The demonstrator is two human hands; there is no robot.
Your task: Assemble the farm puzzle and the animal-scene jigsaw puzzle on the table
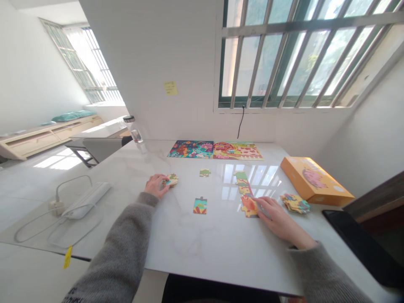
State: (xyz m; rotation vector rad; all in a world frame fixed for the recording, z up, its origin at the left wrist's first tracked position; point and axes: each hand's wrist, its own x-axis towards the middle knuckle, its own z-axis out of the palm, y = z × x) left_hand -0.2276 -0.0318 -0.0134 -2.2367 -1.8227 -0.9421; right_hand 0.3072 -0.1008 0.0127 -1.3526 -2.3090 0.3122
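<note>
My left hand (pixel 156 185) is curled around a small puzzle piece (pixel 172 180) on the white marble table (pixel 202 244). My right hand (pixel 277 219) lies on the table with its fingers resting on the near end of a joined strip of puzzle pieces (pixel 245 194). A loose piece (pixel 200 206) lies between my hands, and another loose piece (pixel 205 172) lies farther back. A small heap of pieces (pixel 295 203) sits just right of my right hand.
Two finished puzzle pictures (pixel 215 150) lie at the table's far edge under the window. An orange puzzle box (pixel 315 181) sits at the right. A water bottle (pixel 135 131) stands far left. A white power strip with cables (pixel 84 201) lies at the left, a dark tablet (pixel 362 248) at the near right.
</note>
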